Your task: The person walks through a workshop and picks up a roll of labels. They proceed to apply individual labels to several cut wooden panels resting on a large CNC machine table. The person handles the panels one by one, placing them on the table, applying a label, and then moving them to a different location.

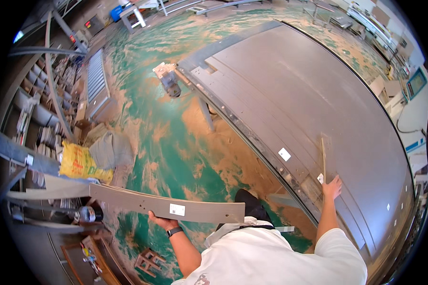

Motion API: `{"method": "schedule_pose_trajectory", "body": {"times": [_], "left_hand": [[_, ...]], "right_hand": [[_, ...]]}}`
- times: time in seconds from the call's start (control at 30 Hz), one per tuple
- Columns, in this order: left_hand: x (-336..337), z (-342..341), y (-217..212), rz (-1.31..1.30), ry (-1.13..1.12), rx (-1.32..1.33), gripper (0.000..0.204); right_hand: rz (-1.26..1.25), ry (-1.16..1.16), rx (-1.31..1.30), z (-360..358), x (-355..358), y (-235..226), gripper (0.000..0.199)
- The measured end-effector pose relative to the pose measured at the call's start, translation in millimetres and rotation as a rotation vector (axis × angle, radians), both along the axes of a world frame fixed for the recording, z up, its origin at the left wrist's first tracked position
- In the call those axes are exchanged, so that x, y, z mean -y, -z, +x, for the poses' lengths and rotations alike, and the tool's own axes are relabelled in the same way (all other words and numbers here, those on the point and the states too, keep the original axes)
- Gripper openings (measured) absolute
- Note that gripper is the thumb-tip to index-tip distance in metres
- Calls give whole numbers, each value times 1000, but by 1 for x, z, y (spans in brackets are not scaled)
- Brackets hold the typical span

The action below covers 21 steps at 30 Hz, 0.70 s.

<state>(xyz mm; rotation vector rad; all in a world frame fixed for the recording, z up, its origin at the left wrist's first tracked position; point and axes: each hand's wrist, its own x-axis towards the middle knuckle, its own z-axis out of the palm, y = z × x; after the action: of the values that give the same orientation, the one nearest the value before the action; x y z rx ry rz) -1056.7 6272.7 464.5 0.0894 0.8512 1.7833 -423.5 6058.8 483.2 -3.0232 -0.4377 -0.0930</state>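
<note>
My left hand [162, 221], with a dark band on the wrist, is closed around the lower edge of a long grey-brown board [128, 201]. The board carries a white label and small holes, and spans from the rack side to in front of my body. To the right, my right hand [333, 188] lies with fingers extended on a large grey-brown panel surface [290, 95]. A narrow light-edged wooden strip [324, 159] is right beside those fingers, with a small white label near its lower end. Long strips lie along the panel's near side.
Shelving packed with board offcuts [47, 137] lines the left, with a yellow sack [83, 164] and a grey sack [111, 149] by it. A small wooden stool [149, 261] stands at lower left. Sawdust covers the green floor [161, 156]. A screen [416, 83] is at far right.
</note>
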Motion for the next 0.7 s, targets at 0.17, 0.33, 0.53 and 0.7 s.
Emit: {"method": "schedule_pose_trajectory", "body": {"times": [0.17,0.33,0.53,0.7], "left_hand": [[-92,42,-11,54,182,10,61],[-184,94,-16,44,299,37,55],[-264,146,-45,37,347,-81,53],[-327,171,-50,49,442,-107,55]], "right_hand": [[192,-471,-86,-28,-72,37,54],[181,-589,-117,-94,-196,36,44],[35,-412,-116,-123,-271,35,45],[298,-347,-99,-147,-286,40,35]]}}
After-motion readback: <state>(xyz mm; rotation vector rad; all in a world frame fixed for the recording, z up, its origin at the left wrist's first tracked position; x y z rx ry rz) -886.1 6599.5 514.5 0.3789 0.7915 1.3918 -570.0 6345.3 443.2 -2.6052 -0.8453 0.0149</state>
